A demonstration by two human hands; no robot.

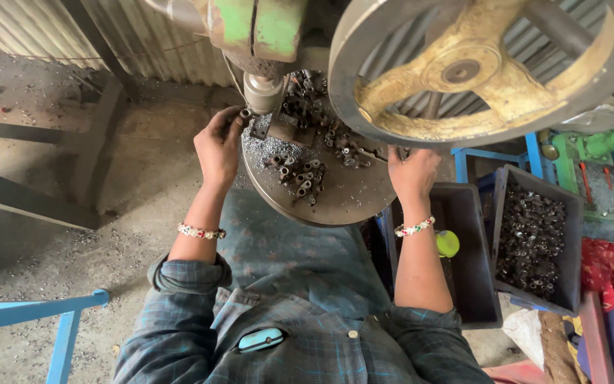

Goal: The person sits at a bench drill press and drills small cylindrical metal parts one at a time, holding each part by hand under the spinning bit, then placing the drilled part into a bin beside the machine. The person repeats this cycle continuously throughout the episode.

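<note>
Nearest the lens, at 6 o'clock, sits a small teal case (261, 339) tucked against my plaid shirt (307, 341). Both forearms rise from there, each wrist ringed by a beaded bracelet (201, 231).

At about 11 o'clock from the case, my left hand (218, 146) reaches up with its fingers pinched narrowly on a small metal tube piece (244, 113), holding it just below the steel ram (262, 92) of the press. At 1 o'clock, my right hand (412, 174) lies at the right rim of the round metal work plate (349, 195), fingers curled at the edge under the flywheel; I cannot tell whether it grips anything.

Between the hands, the plate carries a loose heap of small dark tube pieces (300, 174) and fine metal filings. Off at 3 o'clock stands a dark plastic bin (474, 284) with a yellow-green round object (447, 243) in it, and just beside it a second bin (534, 242) filled with dark metal parts.

Farther on, at 12 to 1 o'clock, the big flywheel (463, 71) with yellow spokes hangs over the plate, next to the green press body (257, 25). Corrugated sheet walling (143, 35) closes the far side.
</note>
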